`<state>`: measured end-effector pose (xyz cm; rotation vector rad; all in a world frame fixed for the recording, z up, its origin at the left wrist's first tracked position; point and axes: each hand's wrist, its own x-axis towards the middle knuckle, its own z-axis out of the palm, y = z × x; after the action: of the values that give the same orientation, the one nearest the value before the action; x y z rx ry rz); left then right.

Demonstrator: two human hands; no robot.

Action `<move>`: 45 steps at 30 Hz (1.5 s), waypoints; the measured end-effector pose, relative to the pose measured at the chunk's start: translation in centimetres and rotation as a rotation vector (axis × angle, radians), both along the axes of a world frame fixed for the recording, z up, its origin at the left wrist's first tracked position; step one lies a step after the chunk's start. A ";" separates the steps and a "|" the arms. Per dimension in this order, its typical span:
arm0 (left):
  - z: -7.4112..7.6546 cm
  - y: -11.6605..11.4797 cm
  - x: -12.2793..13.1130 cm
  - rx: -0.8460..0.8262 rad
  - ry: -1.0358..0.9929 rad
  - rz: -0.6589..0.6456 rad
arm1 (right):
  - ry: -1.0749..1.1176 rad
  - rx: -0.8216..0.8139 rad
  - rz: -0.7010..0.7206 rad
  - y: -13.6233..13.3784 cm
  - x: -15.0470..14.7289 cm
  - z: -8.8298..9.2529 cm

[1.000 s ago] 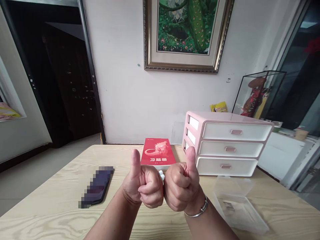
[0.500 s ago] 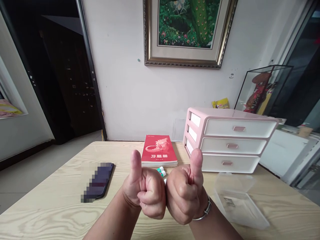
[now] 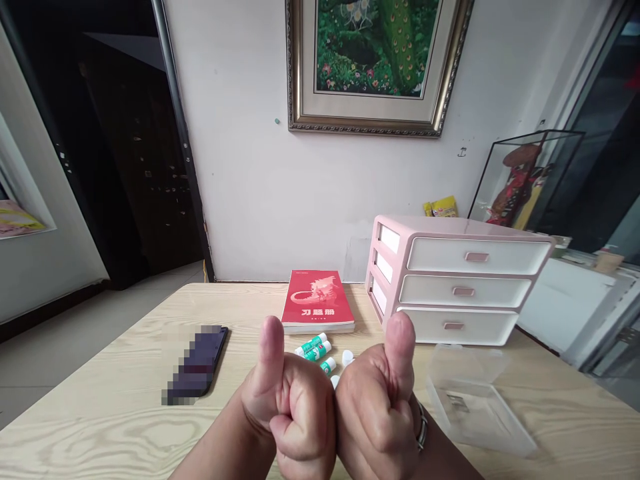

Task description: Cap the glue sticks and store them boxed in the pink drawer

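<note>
My left hand (image 3: 286,400) and my right hand (image 3: 377,417) are curled into fists with thumbs raised, knuckles pressed together above the table. Neither shows anything in its grip. Just beyond them lie several small green-and-white tubes (image 3: 314,347) and a shorter tube (image 3: 328,365), with small white caps (image 3: 347,358) to their right. A red book (image 3: 317,300) with a dragon-like creature on its cover lies behind the tubes. A metal bangle (image 3: 423,427) circles my right wrist.
The pale wooden table (image 3: 100,427) holds a pink-and-white drawer unit (image 3: 450,287) at the back right, a clear plastic box (image 3: 475,400) at the right, and a phone (image 3: 197,365), pixelated, at the left.
Both fists have dropped lower and nearer the camera, uncovering the tubes and caps on the table. The view has tilted slightly since the oldest frame.
</note>
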<state>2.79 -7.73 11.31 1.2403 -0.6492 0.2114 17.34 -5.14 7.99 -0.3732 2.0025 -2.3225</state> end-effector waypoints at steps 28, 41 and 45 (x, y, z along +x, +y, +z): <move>0.0 1.7 -0.9 -0.095 0.211 0.285 | 0.465 -0.503 0.301 0.4 -1.5 2.4; -2.3 1.7 -2.0 -0.191 0.235 0.933 | 0.205 -0.332 -0.703 -0.1 2.3 2.1; -4.0 3.1 -3.3 0.097 0.612 1.871 | 0.074 0.068 -1.725 1.6 4.3 0.5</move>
<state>-0.56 -4.60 7.34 1.5380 1.2132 1.2546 21.60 -3.52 8.45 2.0697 2.8440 -2.5719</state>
